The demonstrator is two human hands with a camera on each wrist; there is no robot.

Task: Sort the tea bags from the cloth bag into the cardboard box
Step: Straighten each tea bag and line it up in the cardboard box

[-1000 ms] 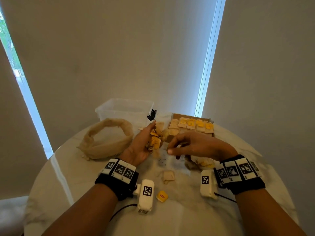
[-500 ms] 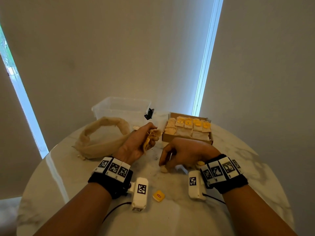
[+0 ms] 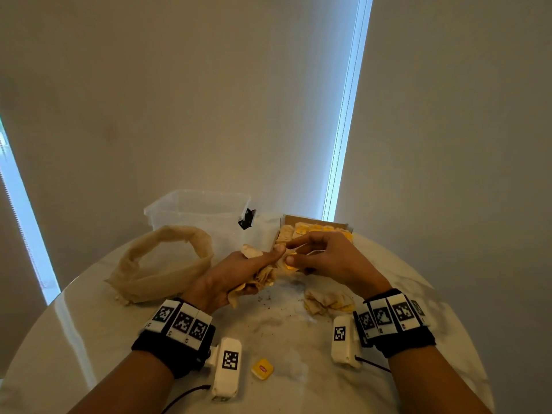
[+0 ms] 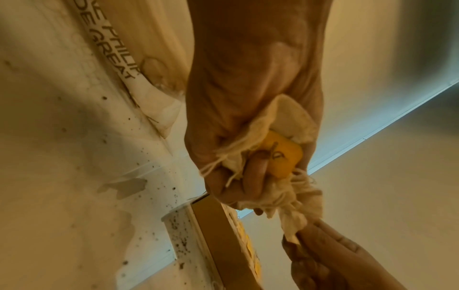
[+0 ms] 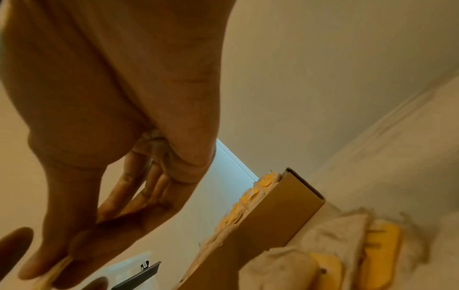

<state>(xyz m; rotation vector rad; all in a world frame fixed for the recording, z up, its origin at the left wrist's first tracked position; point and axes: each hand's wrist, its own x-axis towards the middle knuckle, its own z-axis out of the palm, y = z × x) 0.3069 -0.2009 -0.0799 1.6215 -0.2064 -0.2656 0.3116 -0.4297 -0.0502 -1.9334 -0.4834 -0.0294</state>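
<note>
left hand (image 3: 239, 273) grips crumpled, yellow-tagged tea bags (image 4: 278, 157); right hand (image 3: 325, 258) pinches one.

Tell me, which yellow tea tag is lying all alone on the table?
The yellow tag nearest the person, lying between the two wrists. It has no bag with it; the other yellow tags sit in the cardboard box or among tea bags.

Both forearms reach forward, wrists raised, hands meeting at centre. Left hand (image 3: 239, 271) sits thumb-up, fingers curled tight round a wad of tea bags (image 4: 278, 157). Right hand (image 3: 325, 258) is palm-down, thumb and forefinger pinching one bag's edge at the left thumb tip; its other fingers look loosely extended, though that view is blurred.
</note>
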